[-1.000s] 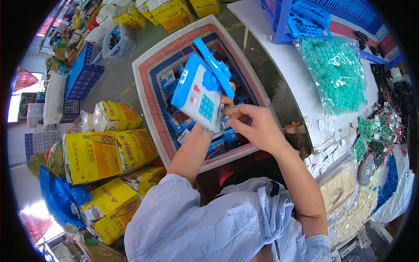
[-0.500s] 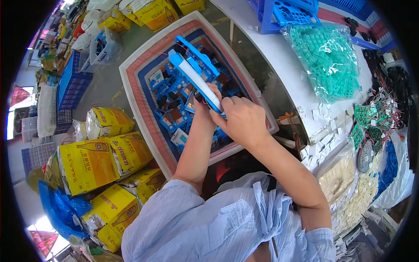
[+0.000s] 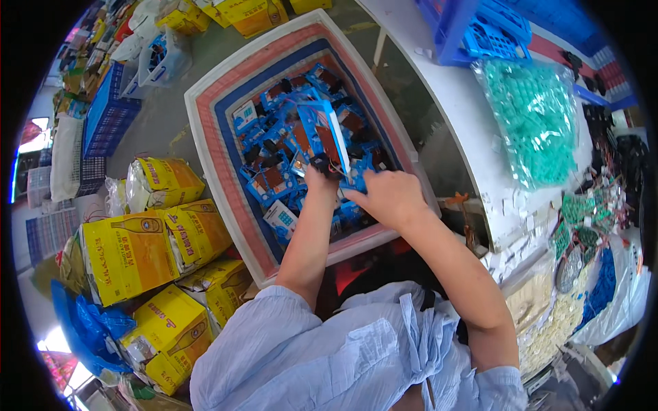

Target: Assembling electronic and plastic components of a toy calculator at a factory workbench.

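Observation:
A blue plastic housing (image 3: 332, 133) with a white edge and thin wires stands tilted over a deep bin (image 3: 199, 103). My left hand (image 3: 322, 181) is closed on its lower end, with its fingers partly hidden behind dark parts. On the other side, my right hand (image 3: 394, 197) is curled with thumb and fingers around the blue lower corner; its fingertips are partly hidden. Beneath both hands lie many similar blue housings (image 3: 269, 179) with brown boards, black parts and wires, heaped in the bin. A white keypad panel (image 3: 281, 218) shows among them.
Yellow cartons (image 3: 130, 257) are stacked left of the bin. A white table (image 3: 456, 103) runs along the right, bearing a clear bag of green plastic parts (image 3: 531, 120), a blue crate (image 3: 449, 31) and wired circuit boards (image 3: 582, 212). A blue basket (image 3: 113, 120) stands farther left.
The housing has swung toward upright and turned, so its open inner side with wires now shows. My right hand has shifted slightly right, away from my left. The view has tilted a little.

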`<state>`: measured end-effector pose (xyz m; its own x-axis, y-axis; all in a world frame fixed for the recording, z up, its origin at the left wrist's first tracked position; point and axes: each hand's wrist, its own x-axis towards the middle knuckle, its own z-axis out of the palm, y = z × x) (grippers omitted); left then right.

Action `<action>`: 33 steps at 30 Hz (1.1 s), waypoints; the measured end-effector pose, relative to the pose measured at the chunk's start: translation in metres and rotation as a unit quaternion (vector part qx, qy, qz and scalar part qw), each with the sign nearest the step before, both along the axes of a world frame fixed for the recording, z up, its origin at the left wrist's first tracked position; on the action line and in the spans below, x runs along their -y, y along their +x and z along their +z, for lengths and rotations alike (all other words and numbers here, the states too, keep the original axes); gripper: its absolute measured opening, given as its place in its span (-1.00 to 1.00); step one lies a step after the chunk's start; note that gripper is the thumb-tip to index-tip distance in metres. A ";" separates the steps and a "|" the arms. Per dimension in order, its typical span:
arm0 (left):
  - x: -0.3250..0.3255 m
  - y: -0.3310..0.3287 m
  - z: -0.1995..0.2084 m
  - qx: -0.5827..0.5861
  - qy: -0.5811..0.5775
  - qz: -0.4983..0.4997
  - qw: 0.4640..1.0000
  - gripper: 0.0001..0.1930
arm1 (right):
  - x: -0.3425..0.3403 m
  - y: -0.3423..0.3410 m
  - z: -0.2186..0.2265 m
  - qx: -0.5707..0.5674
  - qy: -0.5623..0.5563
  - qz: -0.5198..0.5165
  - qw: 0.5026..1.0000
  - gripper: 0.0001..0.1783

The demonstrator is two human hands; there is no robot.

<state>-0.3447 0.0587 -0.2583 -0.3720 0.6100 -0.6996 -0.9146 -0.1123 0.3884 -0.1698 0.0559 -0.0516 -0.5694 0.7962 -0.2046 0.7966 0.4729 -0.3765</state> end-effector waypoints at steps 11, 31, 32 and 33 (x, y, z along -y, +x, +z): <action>0.062 -0.101 -0.140 -0.623 -0.343 -0.366 0.600 -0.43 | -0.144 0.047 0.033 -0.049 0.250 -0.023 0.967 -0.48; -0.311 -0.226 -0.265 -0.539 -0.510 -0.400 0.538 0.22 | -0.152 0.028 0.022 0.210 0.166 -0.054 0.962 -0.23; -0.308 -0.241 -0.280 -0.541 -0.490 -0.420 0.539 0.24 | -0.152 0.029 0.022 0.203 0.171 -0.047 0.963 -0.24; -0.299 -0.269 -0.301 -0.539 -0.477 -0.433 0.542 0.26 | -0.155 0.030 0.021 0.192 0.177 -0.032 0.965 -0.24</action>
<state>-0.6133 0.3581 -0.5595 -0.7416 0.4340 -0.5115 0.3528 0.9009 0.2528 -0.1398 0.2112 -0.0306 -0.4535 0.8856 -0.1000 0.8769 0.4634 0.1276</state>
